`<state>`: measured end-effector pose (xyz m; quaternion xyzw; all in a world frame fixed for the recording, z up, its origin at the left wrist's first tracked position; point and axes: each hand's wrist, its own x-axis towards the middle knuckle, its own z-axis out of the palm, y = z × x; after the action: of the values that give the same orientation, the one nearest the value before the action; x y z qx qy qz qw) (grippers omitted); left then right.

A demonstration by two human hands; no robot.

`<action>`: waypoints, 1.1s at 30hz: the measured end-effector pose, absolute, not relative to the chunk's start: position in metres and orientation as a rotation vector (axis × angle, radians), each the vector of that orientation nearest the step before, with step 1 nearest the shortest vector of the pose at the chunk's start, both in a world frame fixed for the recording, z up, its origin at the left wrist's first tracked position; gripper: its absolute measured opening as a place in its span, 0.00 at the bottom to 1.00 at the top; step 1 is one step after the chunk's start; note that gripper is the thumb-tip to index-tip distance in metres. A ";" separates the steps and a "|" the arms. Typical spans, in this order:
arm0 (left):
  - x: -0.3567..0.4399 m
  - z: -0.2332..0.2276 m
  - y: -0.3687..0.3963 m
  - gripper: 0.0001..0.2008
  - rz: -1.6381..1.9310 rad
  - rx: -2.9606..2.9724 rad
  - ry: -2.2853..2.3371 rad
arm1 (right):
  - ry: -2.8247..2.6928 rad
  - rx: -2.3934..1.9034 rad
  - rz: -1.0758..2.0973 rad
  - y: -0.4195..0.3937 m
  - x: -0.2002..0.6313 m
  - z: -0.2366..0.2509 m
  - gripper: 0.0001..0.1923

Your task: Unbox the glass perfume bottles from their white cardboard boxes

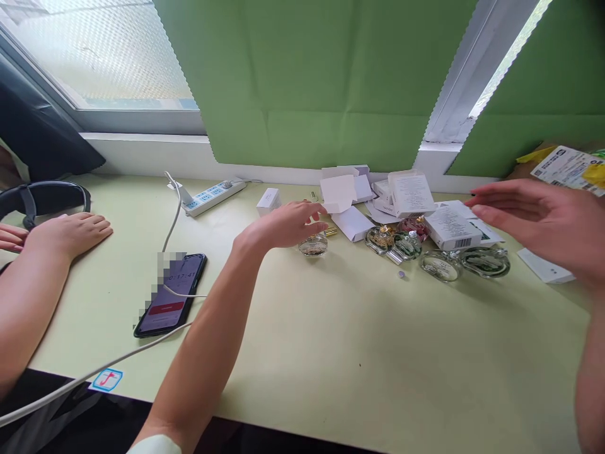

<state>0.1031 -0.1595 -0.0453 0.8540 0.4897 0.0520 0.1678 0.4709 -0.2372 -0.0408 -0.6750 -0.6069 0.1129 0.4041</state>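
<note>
My left hand (295, 225) hovers just over a round clear glass bottle (312, 246), thumb and fingers apart. Whether a fingertip touches the bottle, I cannot tell. A gold piece (331, 232) lies beside it. My right hand (539, 221) is raised at the right, fingers stretched out and holding nothing. Below and left of it lie several glass perfume bottles, among them an oval one (485, 261), another clear one (439, 266) and a gold-topped one (379, 239). A small purple-grey cap (401, 274) lies in front of them.
White cartons (411, 192) are heaped behind the bottles; a small white box (268, 202) stands near a power strip (212, 197). A phone (170, 296) with a white cable lies left. Another person's hand (70, 233) rests at far left. A labelled parcel (567, 167) sits back right.
</note>
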 end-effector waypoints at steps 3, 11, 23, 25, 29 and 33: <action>0.102 -0.047 -0.156 0.19 0.288 2.456 1.360 | -1.548 -1.665 0.364 -0.225 0.442 -0.040 0.16; 0.101 -0.065 -0.136 0.14 0.891 2.426 1.460 | -1.506 -1.675 0.304 -0.216 0.459 -0.045 0.16; 0.112 -0.073 -0.133 0.13 0.939 2.401 1.408 | -1.419 -2.010 0.001 -0.158 0.447 -0.100 0.35; 0.112 -0.070 -0.135 0.12 0.972 2.393 1.398 | -1.426 -2.057 -0.032 -0.149 0.433 -0.110 0.43; 0.113 -0.067 -0.138 0.12 0.973 2.387 1.382 | -1.428 -2.103 -0.066 -0.140 0.417 -0.122 0.47; 0.115 -0.067 -0.139 0.12 0.968 2.399 1.386 | -1.431 -2.103 -0.087 -0.136 0.413 -0.129 0.45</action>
<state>0.1149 -0.1391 -0.0668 0.8132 0.4697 0.3280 0.1032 0.4133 -0.1357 -0.1291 -0.7898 -0.5376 -0.0328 0.2936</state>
